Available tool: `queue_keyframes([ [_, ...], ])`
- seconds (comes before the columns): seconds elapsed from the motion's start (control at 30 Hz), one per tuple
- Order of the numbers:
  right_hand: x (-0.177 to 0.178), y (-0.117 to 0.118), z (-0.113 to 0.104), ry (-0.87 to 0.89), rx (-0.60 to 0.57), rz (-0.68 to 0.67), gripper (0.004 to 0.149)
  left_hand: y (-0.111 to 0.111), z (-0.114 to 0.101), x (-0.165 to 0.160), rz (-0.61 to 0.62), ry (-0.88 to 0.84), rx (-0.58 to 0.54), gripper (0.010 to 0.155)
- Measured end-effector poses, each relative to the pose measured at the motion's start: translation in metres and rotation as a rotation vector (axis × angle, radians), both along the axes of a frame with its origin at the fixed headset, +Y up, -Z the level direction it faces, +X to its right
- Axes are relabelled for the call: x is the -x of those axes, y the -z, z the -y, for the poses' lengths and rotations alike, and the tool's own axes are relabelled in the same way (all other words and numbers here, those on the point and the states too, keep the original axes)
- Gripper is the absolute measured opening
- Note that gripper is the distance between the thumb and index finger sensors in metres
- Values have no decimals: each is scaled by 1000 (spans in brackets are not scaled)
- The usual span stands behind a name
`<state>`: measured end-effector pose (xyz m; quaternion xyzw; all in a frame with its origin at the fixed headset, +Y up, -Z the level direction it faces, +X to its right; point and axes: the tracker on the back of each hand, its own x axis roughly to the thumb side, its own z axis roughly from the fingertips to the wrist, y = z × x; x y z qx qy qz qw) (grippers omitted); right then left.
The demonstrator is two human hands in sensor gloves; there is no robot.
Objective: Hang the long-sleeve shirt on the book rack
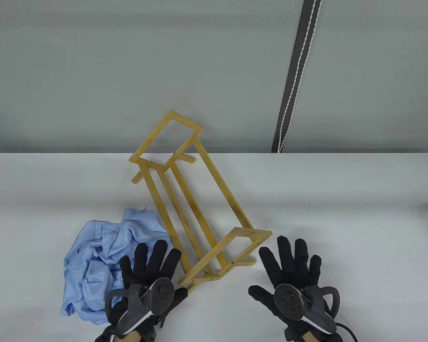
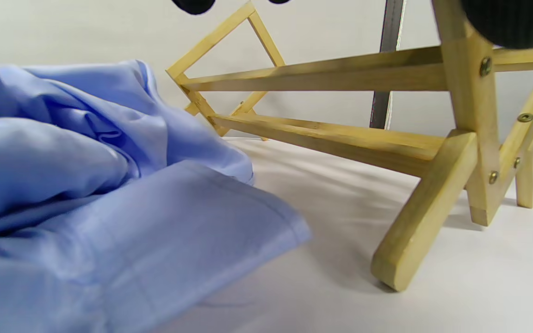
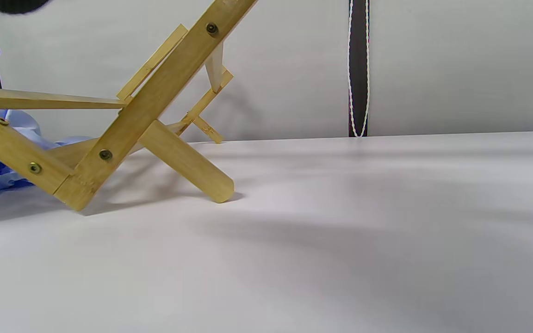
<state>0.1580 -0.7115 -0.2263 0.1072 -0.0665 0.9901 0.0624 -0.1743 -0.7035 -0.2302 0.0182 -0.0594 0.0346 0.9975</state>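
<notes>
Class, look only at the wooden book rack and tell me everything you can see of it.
The book rack looks like pale bamboo: long parallel slats joining two angled end frames, fixed with small metal screws. It stands on the white table on splayed feet, set diagonally, one end near the far edge. The crumpled blue shirt lies by its left side. The left hand hovers by its near end; contact unclear.

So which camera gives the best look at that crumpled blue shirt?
The table view: the whole blue shirt shows as a crumpled heap beside the wooden rack. The left wrist view shows only close folds; the right wrist view shows just a sliver behind the rack.
</notes>
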Motion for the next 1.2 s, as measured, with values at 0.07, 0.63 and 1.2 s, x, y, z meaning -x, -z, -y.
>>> queue_keyframes([
  [0.07, 0, 0, 0, -1, 2, 0, 92, -1, -1, 2, 4, -1, 6, 96],
  [0.63, -6, 1, -2, 31, -6, -5, 91, 6, -13, 23, -127, 21, -28, 90],
  [1.2, -16, -2, -5, 82, -9, -22, 91, 52, -12, 37, -371, 113, 108, 94],
])
